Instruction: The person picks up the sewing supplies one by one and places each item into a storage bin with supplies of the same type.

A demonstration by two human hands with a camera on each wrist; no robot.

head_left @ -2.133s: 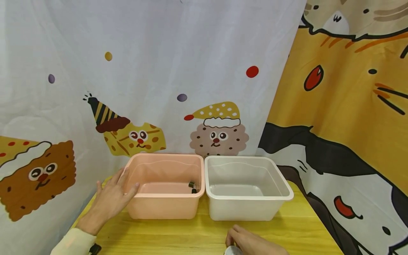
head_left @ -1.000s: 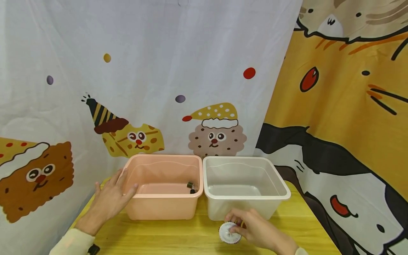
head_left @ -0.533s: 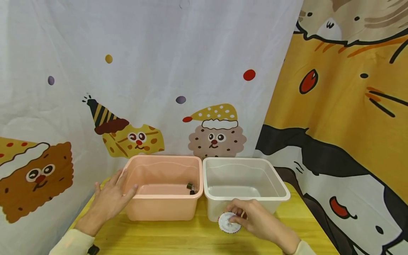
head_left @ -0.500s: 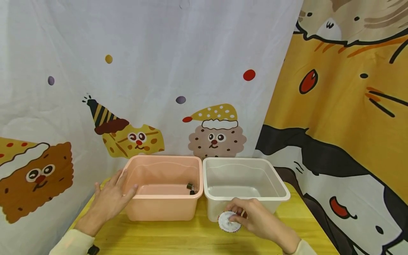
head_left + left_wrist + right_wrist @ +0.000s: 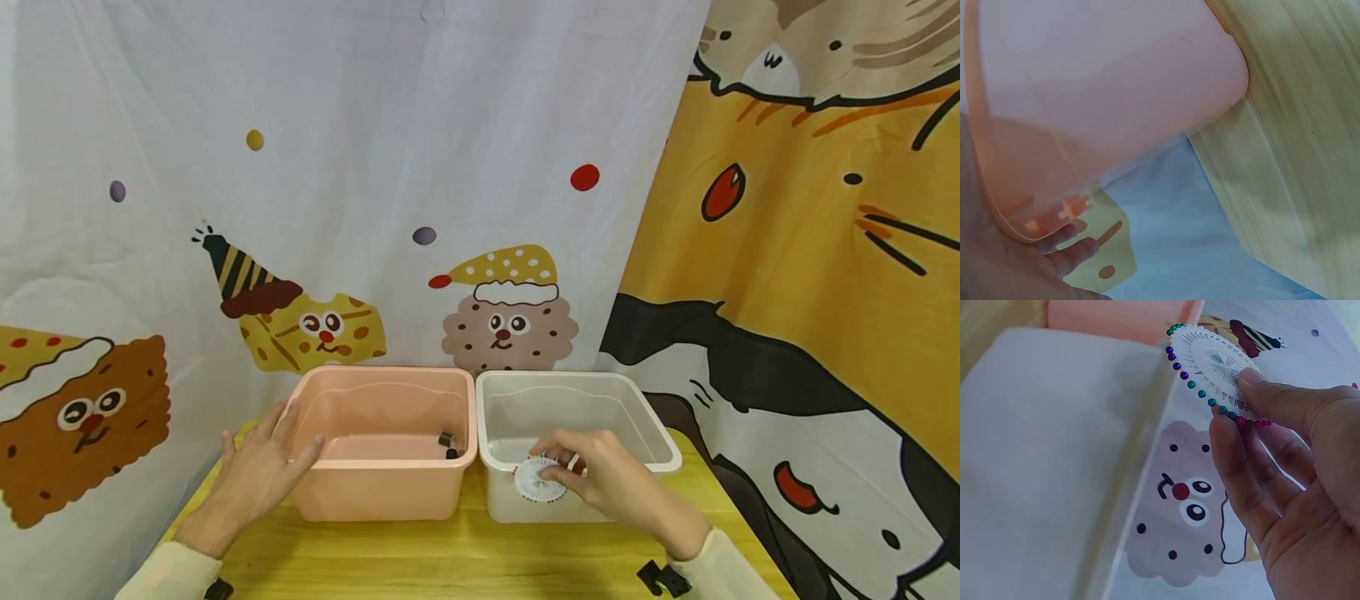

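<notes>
My right hand (image 5: 607,479) pinches a wheel of pearl-headed sewing pins (image 5: 540,481) between thumb and fingers. In the head view the wheel is held up before the front rim of the white bin (image 5: 504,504). The right wrist view shows coloured pin heads around the edge of the pin wheel (image 5: 1210,359), with the thumb on its face. My left hand (image 5: 258,483) rests on the left rim of the pink bin (image 5: 375,496), fingers spread. In the left wrist view, the fingers (image 5: 1075,255) of that hand lie along the bin's outside.
Both bins stand side by side on a yellow wooden table (image 5: 375,558). Inside the pink bin, at its right end, lie small dark-ended items (image 5: 447,440), too small to identify. A printed cloth (image 5: 337,125) hangs right behind the bins.
From the table's front, my right hand has lifted the pin wheel up and forward to the white bin's front rim. My left hand has stayed on the pink bin.
</notes>
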